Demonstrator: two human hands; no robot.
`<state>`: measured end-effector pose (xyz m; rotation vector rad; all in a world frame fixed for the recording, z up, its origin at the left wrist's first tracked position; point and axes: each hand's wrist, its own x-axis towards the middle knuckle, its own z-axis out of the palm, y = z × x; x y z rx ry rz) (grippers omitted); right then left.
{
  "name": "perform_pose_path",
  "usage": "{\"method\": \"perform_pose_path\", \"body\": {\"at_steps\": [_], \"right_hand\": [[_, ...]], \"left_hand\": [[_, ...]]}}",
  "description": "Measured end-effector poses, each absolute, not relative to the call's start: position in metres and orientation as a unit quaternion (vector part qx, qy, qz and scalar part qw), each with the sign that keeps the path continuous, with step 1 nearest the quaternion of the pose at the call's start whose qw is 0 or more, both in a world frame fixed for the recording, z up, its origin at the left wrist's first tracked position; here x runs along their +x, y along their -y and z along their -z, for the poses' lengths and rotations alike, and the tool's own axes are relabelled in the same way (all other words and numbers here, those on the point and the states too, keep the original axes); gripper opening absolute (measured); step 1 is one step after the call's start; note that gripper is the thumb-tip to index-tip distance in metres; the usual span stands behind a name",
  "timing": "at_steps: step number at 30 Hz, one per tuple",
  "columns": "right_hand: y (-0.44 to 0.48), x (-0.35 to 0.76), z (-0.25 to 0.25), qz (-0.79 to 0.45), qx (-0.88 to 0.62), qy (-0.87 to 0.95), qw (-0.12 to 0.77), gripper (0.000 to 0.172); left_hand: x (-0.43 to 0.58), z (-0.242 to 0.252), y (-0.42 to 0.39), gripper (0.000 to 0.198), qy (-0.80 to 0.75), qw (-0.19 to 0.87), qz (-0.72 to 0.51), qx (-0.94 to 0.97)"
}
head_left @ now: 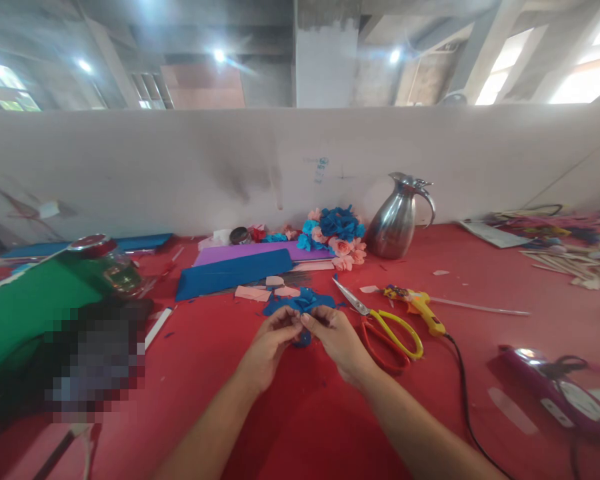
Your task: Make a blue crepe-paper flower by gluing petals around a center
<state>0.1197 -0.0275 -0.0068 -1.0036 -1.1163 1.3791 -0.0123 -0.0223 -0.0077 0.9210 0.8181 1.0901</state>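
At the middle of the red table, my left hand (279,335) and my right hand (336,335) meet, fingertips pinched together. Between them is a small piece of blue crepe paper (304,339), partly hidden by the fingers. More blue paper pieces (306,300) lie just beyond the fingertips. To the right of my right hand rest scissors (380,327) with one red and one yellow handle, blades apart. Pale pink paper scraps (253,293) lie beyond my left hand.
A yellow glue gun (423,310) with a black cord lies right of the scissors. Behind are blue paper (235,272), paper flowers (337,230) and a metal jug (394,223). A glass jar (120,268) stands left; a purple device (555,387) lies right.
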Motion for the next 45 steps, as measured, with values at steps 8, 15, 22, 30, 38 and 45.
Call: {"method": "perform_pose_path", "body": {"at_steps": [8, 15, 22, 30, 38, 45], "right_hand": [[0.029, 0.121, 0.000, -0.561, -0.414, 0.451, 0.557, 0.032], [0.029, 0.123, -0.003, -0.554, -0.422, 0.448, 0.560, 0.035], [0.031, 0.119, -0.002, -0.589, -0.415, 0.444, 0.532, 0.042], [0.031, 0.119, 0.000, -0.590, -0.412, 0.453, 0.526, 0.039], [0.031, 0.118, 0.004, -0.559, -0.406, 0.466, 0.553, 0.031], [0.031, 0.119, 0.003, -0.527, -0.383, 0.504, 0.567, 0.019]], "left_hand": [[-0.011, 0.005, 0.025, 0.015, -0.372, 0.681, -0.475, 0.414], [-0.014, 0.012, 0.024, 0.015, -0.383, 0.667, -0.447, 0.456], [-0.013, 0.011, 0.025, 0.016, -0.363, 0.678, -0.438, 0.466], [-0.015, 0.015, 0.022, 0.017, -0.362, 0.680, -0.445, 0.457], [-0.013, 0.008, 0.025, 0.018, -0.366, 0.657, -0.471, 0.461], [-0.013, 0.000, 0.028, 0.016, -0.415, 0.489, -0.482, 0.596]]}}
